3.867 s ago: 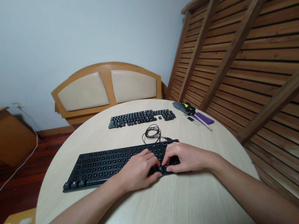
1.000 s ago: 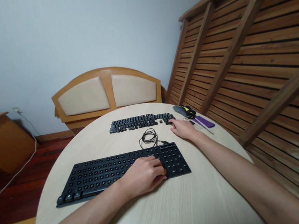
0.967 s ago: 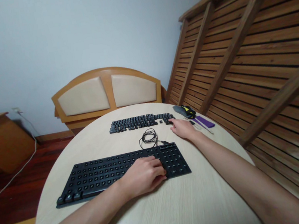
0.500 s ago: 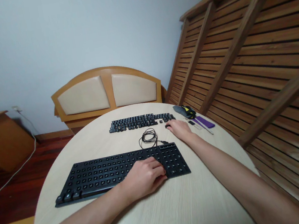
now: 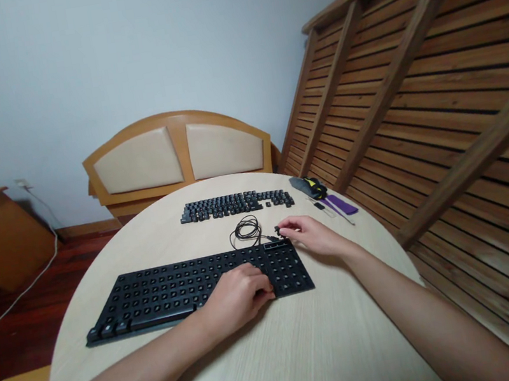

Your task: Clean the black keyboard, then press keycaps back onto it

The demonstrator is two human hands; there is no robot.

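Observation:
A black keyboard (image 5: 165, 295) lies on the round table, most of its key positions bare of caps. A few caps sit at its near left corner, beside the long space bar. My left hand (image 5: 241, 290) rests over its near edge, left of the number pad, with curled fingers touching the keyboard; the fingertips are partly hidden. Above the far right corner, my right hand (image 5: 312, 234) pinches a small black keycap (image 5: 279, 231) between thumb and fingers. Loose black keycaps (image 5: 223, 206) stand in keyboard order farther back.
A coiled black cable (image 5: 246, 230) lies behind the keyboard. At the back right are a grey and yellow-black bundle (image 5: 309, 187), a purple strip (image 5: 342, 204) and a thin metal tool (image 5: 339, 212). A slatted wooden panel (image 5: 441, 122) leans close on the right.
My right hand has come from beside the loose keycaps toward the keyboard's far right corner, bringing the keycap. My left hand stays on the keyboard, its fingers a little more curled.

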